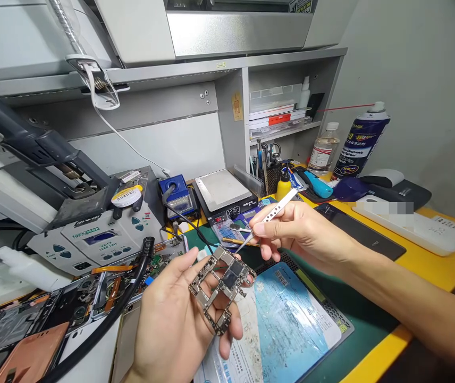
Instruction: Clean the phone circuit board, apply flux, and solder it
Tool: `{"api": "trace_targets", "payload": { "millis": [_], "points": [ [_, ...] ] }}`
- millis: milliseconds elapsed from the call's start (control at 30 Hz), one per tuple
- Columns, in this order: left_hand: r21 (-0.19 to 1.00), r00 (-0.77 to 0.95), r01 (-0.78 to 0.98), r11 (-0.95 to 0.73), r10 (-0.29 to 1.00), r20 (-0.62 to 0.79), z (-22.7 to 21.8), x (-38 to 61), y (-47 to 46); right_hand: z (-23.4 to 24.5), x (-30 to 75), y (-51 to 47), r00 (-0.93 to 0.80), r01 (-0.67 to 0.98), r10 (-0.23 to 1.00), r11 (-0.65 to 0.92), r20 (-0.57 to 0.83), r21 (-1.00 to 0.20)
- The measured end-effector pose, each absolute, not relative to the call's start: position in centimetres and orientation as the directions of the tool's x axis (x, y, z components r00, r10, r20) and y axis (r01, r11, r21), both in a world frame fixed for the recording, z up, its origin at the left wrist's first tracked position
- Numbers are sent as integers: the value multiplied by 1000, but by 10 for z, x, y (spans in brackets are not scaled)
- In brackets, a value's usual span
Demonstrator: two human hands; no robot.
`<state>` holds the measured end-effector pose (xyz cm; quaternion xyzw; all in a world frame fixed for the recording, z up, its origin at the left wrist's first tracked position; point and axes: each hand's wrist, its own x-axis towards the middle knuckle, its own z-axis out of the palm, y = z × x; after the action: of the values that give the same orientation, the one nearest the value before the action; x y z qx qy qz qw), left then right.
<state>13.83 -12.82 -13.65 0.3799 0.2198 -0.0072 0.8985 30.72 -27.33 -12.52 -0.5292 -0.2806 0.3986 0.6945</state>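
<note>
My left hand (pixel 175 324) is closed round a small phone circuit board (pixel 221 284), held up above the bench with its metal shields and a dark chip facing me. Fingers of my right hand (pixel 295 229) pinch a pair of silver tweezers (pixel 269 217). The tweezer tips touch the upper edge of the board. A pale blue phone back panel (pixel 291 324) lies on the green mat right under both hands.
A soldering station (pixel 95 234) with a black hose sits at left, above opened phone parts (pixel 52 314). A hot plate (pixel 223 191) stands behind. A spray can (pixel 361 141), bottle (pixel 323 149), white keyboard (pixel 414 223) and mouse (pixel 385 177) occupy the yellow bench at right.
</note>
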Motion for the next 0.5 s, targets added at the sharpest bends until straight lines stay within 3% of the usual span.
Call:
{"api": "trace_targets", "payload": {
  "millis": [300,500],
  "points": [
    [882,826,84,464,464,-322,-134,138,-136,-122,307,-272,596,-258,800,115,-65,-959],
    [893,840,72,444,455,-294,-128,136,-136,-119,314,-277,512,-309,856,104,-73,-946]
  ]
}}
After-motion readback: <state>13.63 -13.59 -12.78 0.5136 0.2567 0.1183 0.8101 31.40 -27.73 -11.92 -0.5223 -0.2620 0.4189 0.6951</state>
